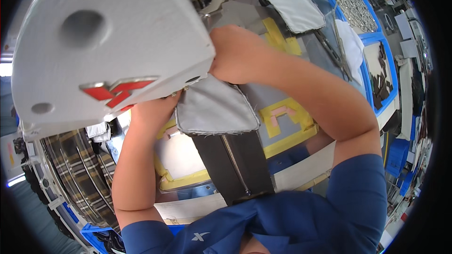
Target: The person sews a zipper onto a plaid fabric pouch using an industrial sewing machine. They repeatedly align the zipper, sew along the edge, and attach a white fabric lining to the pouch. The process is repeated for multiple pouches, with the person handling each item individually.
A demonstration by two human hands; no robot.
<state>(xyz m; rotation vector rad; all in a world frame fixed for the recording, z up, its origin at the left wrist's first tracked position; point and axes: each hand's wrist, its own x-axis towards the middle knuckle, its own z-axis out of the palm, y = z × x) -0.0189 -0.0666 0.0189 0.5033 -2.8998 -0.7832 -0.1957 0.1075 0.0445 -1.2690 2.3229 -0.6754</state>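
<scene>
A silver-grey padded fabric panel [217, 106] with raw, frayed edges lies under the big white sewing machine head [155, 33]. From its near edge a black strip [209, 160] with a metal zipper [234, 162] runs toward my body. My left hand [157, 110] reaches beneath the machine head at the panel's left edge; its fingers are hidden behind the machine. My right hand [238, 54] is at the panel's far right corner, bent close against the machine head. The machine hides its fingertips, so what they grip cannot be made out.
Another silver-grey panel [294, 7] lies at the far right, beside tweezers-like metal tools [332, 51] and a white cloth [349, 47]. Blue trays hold metal zipper pulls or chain [351, 4] and dark pieces [380, 82]. Yellow tape [287, 143] marks the worktable. Plaid fabric [77, 164] hangs left.
</scene>
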